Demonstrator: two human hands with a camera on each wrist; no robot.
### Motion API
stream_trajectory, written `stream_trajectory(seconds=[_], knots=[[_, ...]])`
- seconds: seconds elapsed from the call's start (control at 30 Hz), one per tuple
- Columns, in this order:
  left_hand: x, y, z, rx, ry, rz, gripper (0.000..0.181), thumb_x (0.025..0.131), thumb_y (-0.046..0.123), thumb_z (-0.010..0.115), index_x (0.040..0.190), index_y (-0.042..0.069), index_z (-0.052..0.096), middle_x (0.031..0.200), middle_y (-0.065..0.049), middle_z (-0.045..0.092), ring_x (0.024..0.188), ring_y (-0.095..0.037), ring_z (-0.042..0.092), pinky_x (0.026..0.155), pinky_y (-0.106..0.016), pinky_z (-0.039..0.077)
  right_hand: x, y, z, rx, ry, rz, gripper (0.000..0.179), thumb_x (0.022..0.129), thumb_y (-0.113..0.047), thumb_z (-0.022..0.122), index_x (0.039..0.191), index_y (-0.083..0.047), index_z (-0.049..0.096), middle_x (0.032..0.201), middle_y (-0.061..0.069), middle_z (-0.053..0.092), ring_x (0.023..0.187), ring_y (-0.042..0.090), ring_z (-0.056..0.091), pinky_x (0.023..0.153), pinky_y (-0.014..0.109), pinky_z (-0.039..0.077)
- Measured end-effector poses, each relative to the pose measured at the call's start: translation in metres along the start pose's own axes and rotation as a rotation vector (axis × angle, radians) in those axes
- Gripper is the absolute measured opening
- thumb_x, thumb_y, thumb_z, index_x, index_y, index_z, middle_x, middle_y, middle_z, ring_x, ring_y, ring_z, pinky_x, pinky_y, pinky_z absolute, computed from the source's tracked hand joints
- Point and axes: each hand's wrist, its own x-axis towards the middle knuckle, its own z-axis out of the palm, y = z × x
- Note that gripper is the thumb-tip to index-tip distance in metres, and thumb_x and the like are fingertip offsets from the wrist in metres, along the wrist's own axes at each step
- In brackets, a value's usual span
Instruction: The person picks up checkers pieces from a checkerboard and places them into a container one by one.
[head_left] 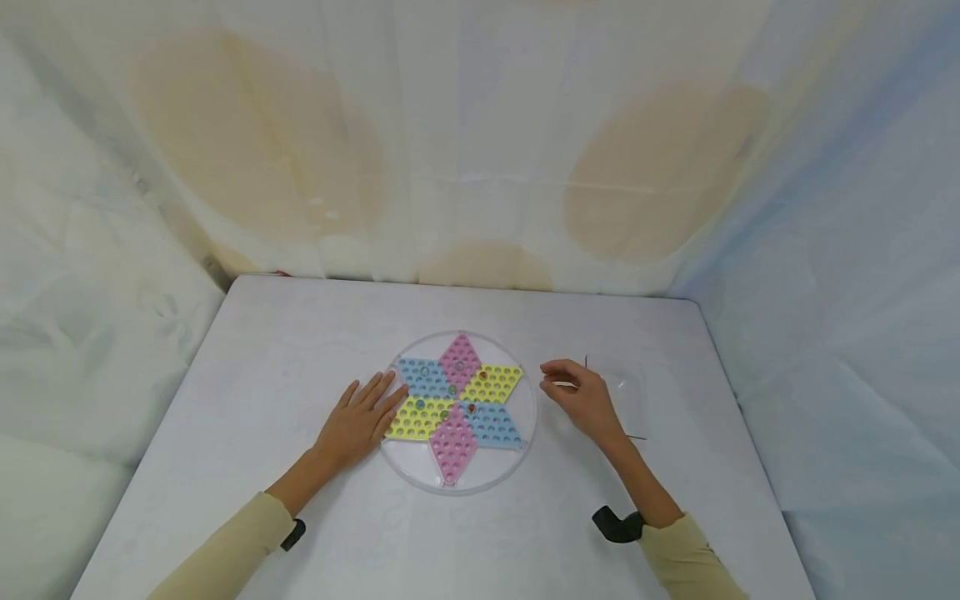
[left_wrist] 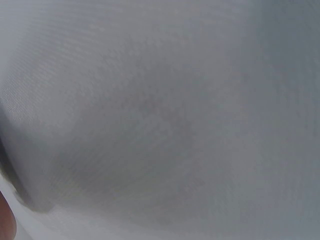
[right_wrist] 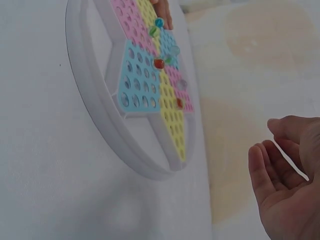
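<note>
A round Chinese checkers board (head_left: pixel 491 487) with a pink, yellow and blue star lies on the white table. Several glass marbles sit in its holes, among them a red marble (right_wrist: pixel 159 63), a blue marble (right_wrist: pixel 159 22) and a green marble (right_wrist: pixel 154 32). My left hand (head_left: pixel 358 427) rests at the board's left edge, fingers spread and fingertips over the rim. To the right of the board hovers my right hand (head_left: pixel 585 404), its fingers loosely bent, thumb apart from them. Nothing shows between those fingers in the right wrist view.
Beside and partly behind the right hand lies a clear plastic container or bag (head_left: pixel 628 396), with thin dark lines at its corners. White sheets (head_left: pixel 480 167) hang behind the table (head_left: pixel 315 317) and along both sides. The left wrist view shows mostly blurred pale surface.
</note>
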Motion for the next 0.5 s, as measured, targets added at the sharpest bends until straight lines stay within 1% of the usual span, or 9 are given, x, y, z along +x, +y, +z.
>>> stream_trajectory(seconds=[0.13, 0.3, 0.5], knots=[[0.0, -0.001, 0.0, -0.014, -0.008, -0.006, 0.055, 0.105, 0.038, 0.043, 0.157, 0.02, 0.036, 0.164, -0.007, 0.022, 0.151, -0.027, 0.016, 0.12, -0.051, 0.011, -0.002, -0.001, 0.01, 0.007, -0.02, 0.0, 0.028, 0.092, -0.005, 0.072, 0.119, 0.003, 0.067, 0.115, 0.017, 0.068, 0.107, 0.028, 0.065, 0.089, 0.031, 0.055], [0.0, 0.0, 0.0, -0.027, -0.013, -0.014, 0.055, 0.105, 0.038, 0.043, 0.157, 0.021, 0.036, 0.164, -0.007, 0.022, 0.151, -0.027, 0.015, 0.12, -0.051, 0.011, -0.003, 0.002, 0.026, -0.008, -0.034, -0.013, 0.028, 0.09, -0.005, 0.074, 0.117, 0.002, 0.068, 0.112, 0.013, 0.069, 0.104, 0.027, 0.066, 0.087, 0.03, 0.056], [0.0, 0.0, 0.0, -0.029, -0.018, -0.019, 0.055, 0.105, 0.039, 0.042, 0.157, 0.022, 0.035, 0.165, -0.006, 0.021, 0.151, -0.026, 0.014, 0.12, -0.051, 0.01, -0.006, 0.007, 0.046, -0.012, -0.056, -0.029, 0.029, 0.088, -0.004, 0.076, 0.115, 0.0, 0.069, 0.109, 0.013, 0.07, 0.1, 0.026, 0.067, 0.084, 0.03, 0.057]])
